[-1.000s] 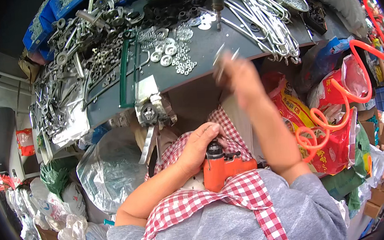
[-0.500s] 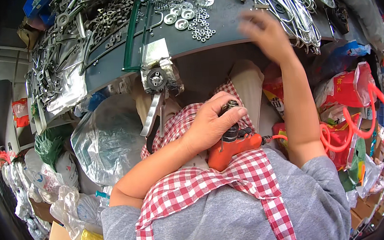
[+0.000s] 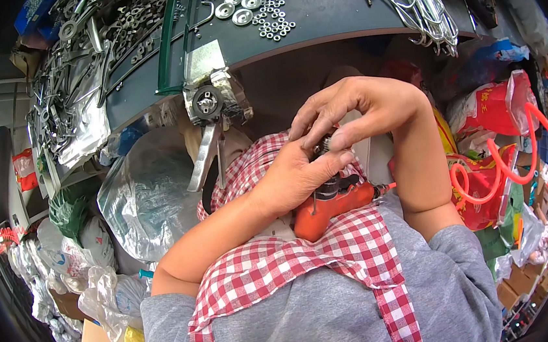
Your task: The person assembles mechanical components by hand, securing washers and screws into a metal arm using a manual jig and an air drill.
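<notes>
An orange-red air drill (image 3: 324, 217) with a dark chuck end lies against my checked apron. My left hand (image 3: 293, 177) is closed around its dark upper part, thumb across the front. Above it, my right hand (image 3: 361, 106) bends over the chuck (image 3: 325, 143), thumb and fingers closing on its tip. Whether a bit or another small part sits between those fingertips is hidden. A red hose (image 3: 386, 187) joins the drill's right end.
Nuts (image 3: 274, 24), washers (image 3: 233, 5) and bent metal rods (image 3: 416, 9) lie on the dark bench (image 3: 318, 11). A clamp-like metal fixture (image 3: 206, 105) juts from its front edge. A coiled red hose (image 3: 498, 164) hangs at right; plastic bags (image 3: 152, 194) stand at left.
My right hand has come back from the bench edge, down and left to the chuck. My left hand keeps its grip on the drill. The view has shifted slightly.
</notes>
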Available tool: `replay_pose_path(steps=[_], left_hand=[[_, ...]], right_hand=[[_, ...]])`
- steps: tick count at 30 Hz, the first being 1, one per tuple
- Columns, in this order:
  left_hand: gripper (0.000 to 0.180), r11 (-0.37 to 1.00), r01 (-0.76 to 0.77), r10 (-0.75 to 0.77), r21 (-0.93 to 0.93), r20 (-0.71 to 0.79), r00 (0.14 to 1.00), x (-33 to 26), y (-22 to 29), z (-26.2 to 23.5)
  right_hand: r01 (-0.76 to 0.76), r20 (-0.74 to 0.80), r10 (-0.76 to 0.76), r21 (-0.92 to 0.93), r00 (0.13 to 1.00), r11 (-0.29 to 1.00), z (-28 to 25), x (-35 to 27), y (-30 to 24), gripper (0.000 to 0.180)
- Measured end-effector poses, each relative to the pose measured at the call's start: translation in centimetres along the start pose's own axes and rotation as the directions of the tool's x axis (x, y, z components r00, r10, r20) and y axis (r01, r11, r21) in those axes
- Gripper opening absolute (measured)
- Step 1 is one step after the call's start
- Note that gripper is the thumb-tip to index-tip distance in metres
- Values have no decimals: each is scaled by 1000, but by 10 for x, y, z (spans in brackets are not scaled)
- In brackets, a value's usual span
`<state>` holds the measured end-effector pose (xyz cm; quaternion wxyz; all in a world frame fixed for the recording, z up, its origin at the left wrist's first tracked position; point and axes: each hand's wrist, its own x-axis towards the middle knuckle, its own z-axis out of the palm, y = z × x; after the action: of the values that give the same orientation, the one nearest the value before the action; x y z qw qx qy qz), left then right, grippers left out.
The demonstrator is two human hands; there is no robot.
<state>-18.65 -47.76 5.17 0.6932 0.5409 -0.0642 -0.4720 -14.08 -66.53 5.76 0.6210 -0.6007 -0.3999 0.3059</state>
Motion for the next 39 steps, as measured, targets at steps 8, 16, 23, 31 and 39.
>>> replay_pose_path(steps=[8, 16, 23, 31, 39], left_hand=[[32, 981, -9, 6, -195, -17, 1000, 2, -26, -18], [20, 989, 7, -5, -147, 11, 1000, -1, -12, -10], [20, 982, -33, 55, -183, 118, 991, 2, -16, -15], [19, 961, -275, 263, 19, 238, 935, 4, -20, -16], [32, 941, -319, 308, 115, 107, 945, 0, -25, -12]], right_hand=[[-279, -272, 93, -801, 958, 529, 41, 21, -29, 10], [-342, -496, 88, -450, 864, 825, 42, 13, -18, 15], [-259, -429, 472, 466, 770, 846, 55, -25, 24, 30], [381, -407, 295, 913, 864, 145, 104, -42, 70, 43], [281, -391, 562, 920, 729, 275, 111, -40, 64, 27]])
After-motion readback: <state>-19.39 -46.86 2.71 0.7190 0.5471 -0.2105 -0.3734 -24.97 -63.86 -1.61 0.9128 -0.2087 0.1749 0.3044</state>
